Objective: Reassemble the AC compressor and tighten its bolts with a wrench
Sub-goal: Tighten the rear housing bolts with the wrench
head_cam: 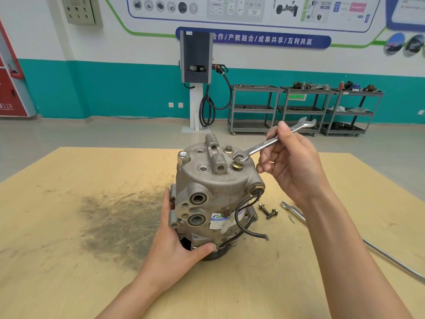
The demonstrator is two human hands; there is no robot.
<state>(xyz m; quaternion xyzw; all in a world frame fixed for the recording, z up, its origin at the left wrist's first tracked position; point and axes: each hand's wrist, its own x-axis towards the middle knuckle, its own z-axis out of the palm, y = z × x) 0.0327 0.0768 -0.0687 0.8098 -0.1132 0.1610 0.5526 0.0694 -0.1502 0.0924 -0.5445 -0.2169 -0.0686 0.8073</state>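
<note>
Steadied compressor [216,194] with left hand [181,240] gripping its base; right hand [292,162] pinched wrench [273,141], seated on top bolt [236,162] for tightening.

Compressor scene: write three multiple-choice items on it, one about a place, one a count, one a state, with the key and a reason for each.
1. Where do the loose bolts lie?
A. on the table to the right of the compressor
B. on top of the compressor
C. in the left hand

2. How many loose bolts lie there?
A. one
B. two
C. five

3. What is the wrench doing?
A. lying flat on the table
B. hanging on the wall
C. held by the right hand, its open end on a top bolt

Key: 1 A, they rest on the table beside the compressor. 2 B, a pair shows. 3 C, the right hand grips its shaft while the left hand steadies the body.
</note>
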